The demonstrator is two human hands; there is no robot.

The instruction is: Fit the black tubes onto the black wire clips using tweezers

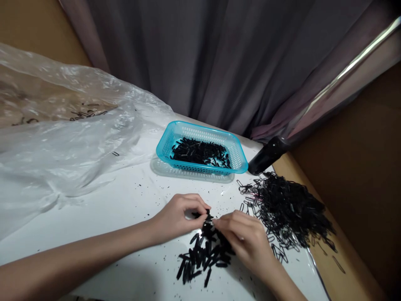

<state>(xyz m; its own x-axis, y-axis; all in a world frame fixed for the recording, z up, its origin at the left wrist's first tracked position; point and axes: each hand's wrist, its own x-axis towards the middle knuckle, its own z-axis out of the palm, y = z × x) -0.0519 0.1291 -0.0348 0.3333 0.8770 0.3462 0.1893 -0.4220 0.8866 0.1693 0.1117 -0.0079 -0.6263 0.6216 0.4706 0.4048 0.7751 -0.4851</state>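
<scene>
Above a loose heap of short black strips, my left hand has its thumb and forefinger pinched together. My right hand is closed beside it, the fingertips drawn together just to the right of the left ones. Whatever sits between the fingertips of either hand is too small to make out. Part of the heap is hidden under my right hand. To the right lies a large tangled pile of thin black wire-like loops.
A blue plastic basket holding more black strips stands behind my hands. A dark cylindrical object leans near the far right corner. Clear plastic sheeting covers the left side of the white table. Grey curtains hang behind.
</scene>
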